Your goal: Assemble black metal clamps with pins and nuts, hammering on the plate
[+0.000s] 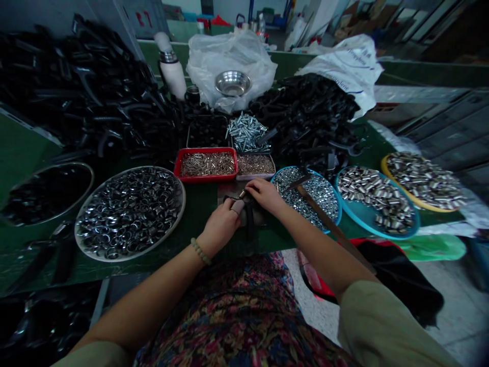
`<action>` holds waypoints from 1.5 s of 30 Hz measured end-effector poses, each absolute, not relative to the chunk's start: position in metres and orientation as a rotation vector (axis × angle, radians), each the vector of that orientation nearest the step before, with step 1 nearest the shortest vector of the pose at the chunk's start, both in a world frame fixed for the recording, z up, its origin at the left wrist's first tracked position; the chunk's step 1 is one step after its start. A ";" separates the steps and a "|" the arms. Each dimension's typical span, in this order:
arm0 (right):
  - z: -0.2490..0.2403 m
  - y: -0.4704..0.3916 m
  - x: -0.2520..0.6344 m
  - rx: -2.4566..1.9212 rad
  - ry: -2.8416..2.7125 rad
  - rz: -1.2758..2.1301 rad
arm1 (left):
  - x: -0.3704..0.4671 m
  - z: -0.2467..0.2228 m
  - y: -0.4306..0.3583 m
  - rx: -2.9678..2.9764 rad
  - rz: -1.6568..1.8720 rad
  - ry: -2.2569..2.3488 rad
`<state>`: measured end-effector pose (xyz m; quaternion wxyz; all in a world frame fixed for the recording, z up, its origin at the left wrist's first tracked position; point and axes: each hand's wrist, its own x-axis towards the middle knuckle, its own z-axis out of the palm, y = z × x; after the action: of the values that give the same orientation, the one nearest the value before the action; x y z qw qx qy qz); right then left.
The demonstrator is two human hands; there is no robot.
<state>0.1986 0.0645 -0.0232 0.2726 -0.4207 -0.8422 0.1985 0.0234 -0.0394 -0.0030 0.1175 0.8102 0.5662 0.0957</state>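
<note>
Near the table's front edge, my left hand (222, 224) is closed round a dark part (249, 216), whose black length hangs down between my hands. The fingers of my right hand (265, 195) are pinched at a small silver cylinder (242, 194) on top of that part. A metal plate (226, 191) lies under both hands. Right behind them are a red tray (206, 178) of small pins and a pale tray (255, 177) of tiny brownish pieces. The lower end of the dark part is blurred.
A hammer (321, 214) lies across a blue tray (339, 204) of small metal pieces, close to my right forearm. Round trays of rings (130, 211) and silver cylinders (397, 201) stand at both sides. Black parts (87, 92) are heaped behind, near a thermos (173, 76) and metal bowl (233, 83).
</note>
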 end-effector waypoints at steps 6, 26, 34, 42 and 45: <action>-0.020 0.064 0.202 -1.137 -2.317 0.508 | 0.023 -0.002 -0.039 2.337 0.257 1.658; -0.015 0.061 0.200 -1.242 -2.405 0.439 | 0.020 -0.002 -0.037 2.333 0.266 1.627; -0.006 0.048 0.192 -1.316 -2.818 0.073 | 0.020 -0.001 -0.036 2.334 0.234 1.627; 0.014 0.036 0.234 -1.426 -2.516 0.232 | 0.017 0.005 -0.035 2.348 0.218 1.609; 0.014 0.016 0.295 -1.881 -2.281 -0.132 | 0.016 0.006 -0.035 2.334 0.210 1.594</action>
<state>0.2949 0.0164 0.0138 0.0908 -0.6329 -0.7677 -0.0443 0.0156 -0.0352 0.0064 0.1531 0.8139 0.5556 0.0731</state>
